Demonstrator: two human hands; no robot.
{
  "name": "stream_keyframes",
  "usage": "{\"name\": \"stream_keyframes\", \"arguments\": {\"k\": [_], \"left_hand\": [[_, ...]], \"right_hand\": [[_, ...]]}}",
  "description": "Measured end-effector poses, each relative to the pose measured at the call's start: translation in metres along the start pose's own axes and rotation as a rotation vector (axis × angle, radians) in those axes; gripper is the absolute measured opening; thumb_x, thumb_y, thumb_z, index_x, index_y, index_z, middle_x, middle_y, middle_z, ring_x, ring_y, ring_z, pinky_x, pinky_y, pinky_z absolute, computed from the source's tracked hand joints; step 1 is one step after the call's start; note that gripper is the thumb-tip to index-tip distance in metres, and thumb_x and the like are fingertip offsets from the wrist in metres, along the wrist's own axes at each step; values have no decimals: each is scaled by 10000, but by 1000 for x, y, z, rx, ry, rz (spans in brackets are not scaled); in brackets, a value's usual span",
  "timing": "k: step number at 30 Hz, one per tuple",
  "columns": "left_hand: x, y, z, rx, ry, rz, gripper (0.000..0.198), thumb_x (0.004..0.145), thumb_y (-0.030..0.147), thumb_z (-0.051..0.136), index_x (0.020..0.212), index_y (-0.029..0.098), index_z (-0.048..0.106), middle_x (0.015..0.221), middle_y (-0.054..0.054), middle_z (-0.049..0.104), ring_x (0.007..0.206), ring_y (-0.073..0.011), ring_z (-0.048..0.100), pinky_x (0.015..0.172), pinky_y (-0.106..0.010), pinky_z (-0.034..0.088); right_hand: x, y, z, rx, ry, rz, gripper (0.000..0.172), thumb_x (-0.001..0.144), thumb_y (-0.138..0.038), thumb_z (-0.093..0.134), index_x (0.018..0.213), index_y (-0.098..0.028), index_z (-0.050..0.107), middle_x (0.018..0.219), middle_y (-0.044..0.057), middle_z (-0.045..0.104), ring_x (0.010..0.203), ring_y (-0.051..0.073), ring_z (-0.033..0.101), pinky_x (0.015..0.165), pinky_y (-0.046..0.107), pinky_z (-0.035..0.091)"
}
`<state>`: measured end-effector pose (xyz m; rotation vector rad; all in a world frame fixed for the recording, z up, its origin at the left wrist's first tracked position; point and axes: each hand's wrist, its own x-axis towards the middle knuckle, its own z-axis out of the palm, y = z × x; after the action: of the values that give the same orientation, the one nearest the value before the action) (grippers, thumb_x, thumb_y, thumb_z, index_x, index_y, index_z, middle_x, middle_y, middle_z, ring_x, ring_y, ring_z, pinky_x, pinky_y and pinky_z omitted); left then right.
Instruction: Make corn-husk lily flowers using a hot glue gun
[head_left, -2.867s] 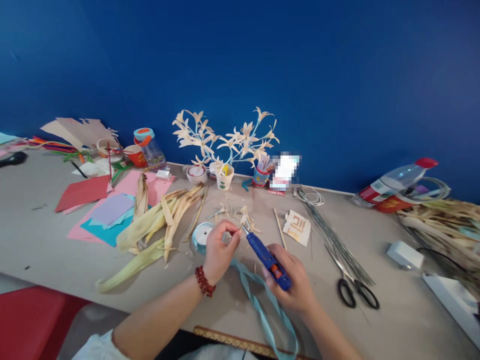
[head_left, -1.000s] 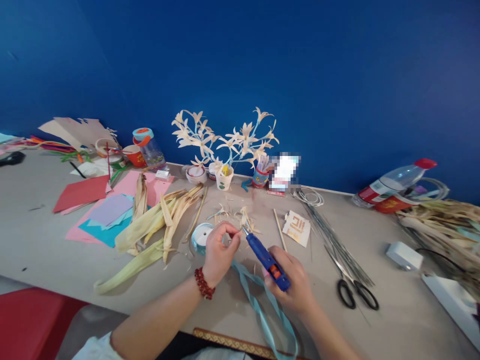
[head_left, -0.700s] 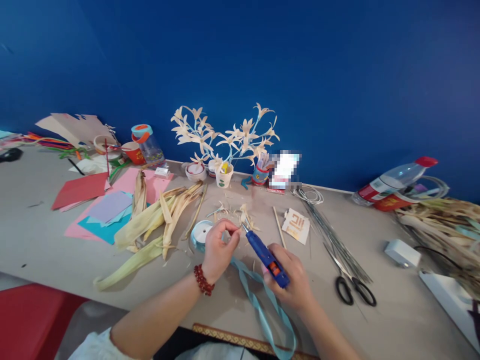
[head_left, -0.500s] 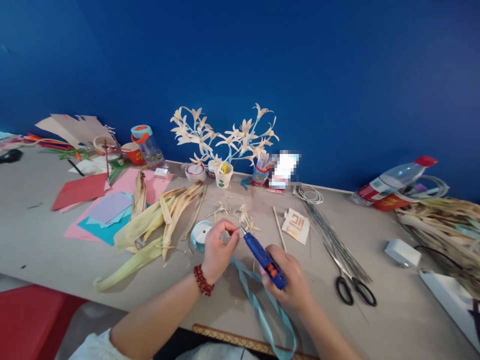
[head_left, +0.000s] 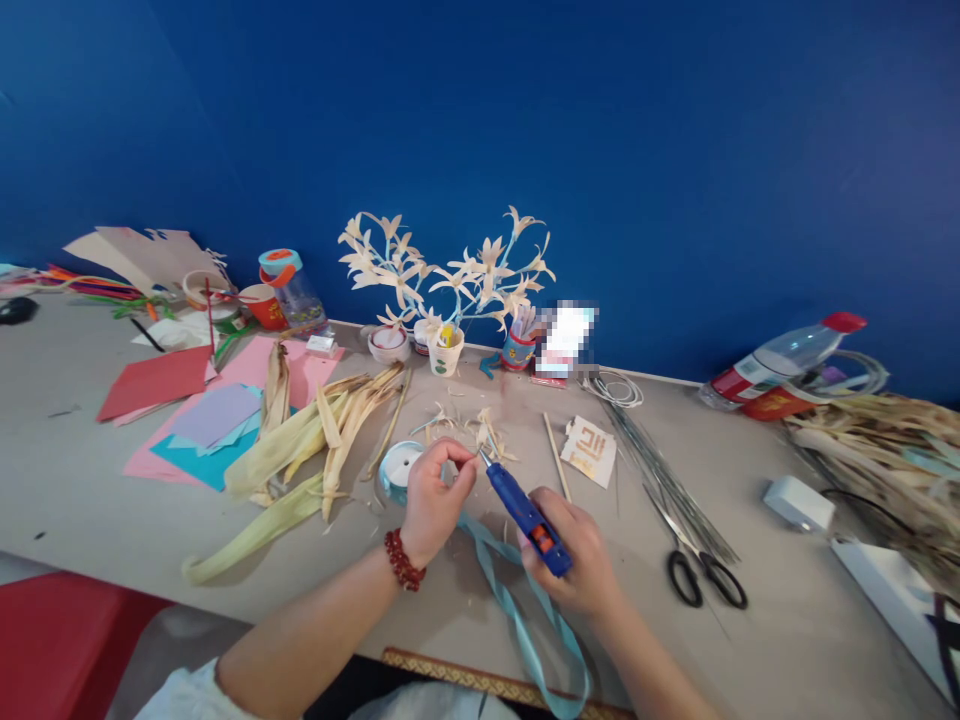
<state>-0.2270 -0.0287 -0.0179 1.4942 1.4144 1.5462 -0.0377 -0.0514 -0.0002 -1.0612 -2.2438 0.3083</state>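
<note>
My right hand [head_left: 574, 560] grips a blue glue gun [head_left: 526, 514] with an orange trigger, its nozzle pointing up and left. The nozzle tip meets my left hand [head_left: 433, 497], whose thumb and forefinger pinch something small that I cannot make out. A red bead bracelet [head_left: 399, 560] circles my left wrist. Under both hands a light blue ribbon [head_left: 525, 620] runs from a spool [head_left: 399, 467] toward the table's near edge. Small husk scraps [head_left: 480, 430] lie just beyond the nozzle.
Corn husks [head_left: 315, 450] and coloured paper [head_left: 202, 420] lie at the left. Black scissors [head_left: 705, 575] and thin wires [head_left: 667, 480] are at the right, with a plastic bottle [head_left: 780, 365] and dried husks [head_left: 885, 450]. A husk-flower arrangement in a cup [head_left: 447, 350] stands by the blue wall.
Both hands hold nearly the same pose; the glue gun's nozzle has edged slightly closer to my left fingertips. The camera has shifted a little.
</note>
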Motion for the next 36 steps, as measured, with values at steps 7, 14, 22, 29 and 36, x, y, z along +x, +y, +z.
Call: {"name": "stream_keyframes", "arguments": {"k": [7,14,22,29,36], "left_hand": [[-2,-5,0,-18,5,-21,92,834,251,600,776,180,610,759,-23,629,737,-165,583,722,-291,454],[-1,-9,0,-182,-2,-158,143,816,318,634,784,182,604,694,7,583,639,-129,536,607,-239,437],[0,-8,-1,-258,35,-162,161,809,331,648,797,179,595,727,0,581,656,-121,537,614,-228,453],[0,-12,-1,-259,36,-144,142,809,314,655,803,185,596,749,-4,580,701,-130,544,664,-236,460],[-1,-7,-1,-230,15,-134,157,822,331,635,797,183,587,743,-4,571,688,-132,537,640,-236,451]], "right_hand": [[1,4,-3,-19,-11,31,121,812,-231,466,930,-230,439,765,18,569,631,182,562,573,262,416],[-1,39,-35,-319,88,301,238,820,-331,520,1023,-206,519,926,77,641,707,223,615,566,281,401],[-32,100,-64,-528,-154,541,227,805,-303,584,1004,-196,561,992,88,620,717,228,624,545,287,377],[-44,111,-68,-470,-254,519,282,770,-213,615,1046,-176,567,1039,102,612,782,227,638,660,312,447],[-25,89,-93,-342,-312,419,345,796,-286,630,1133,-221,592,1161,96,619,926,253,640,767,357,480]]}}
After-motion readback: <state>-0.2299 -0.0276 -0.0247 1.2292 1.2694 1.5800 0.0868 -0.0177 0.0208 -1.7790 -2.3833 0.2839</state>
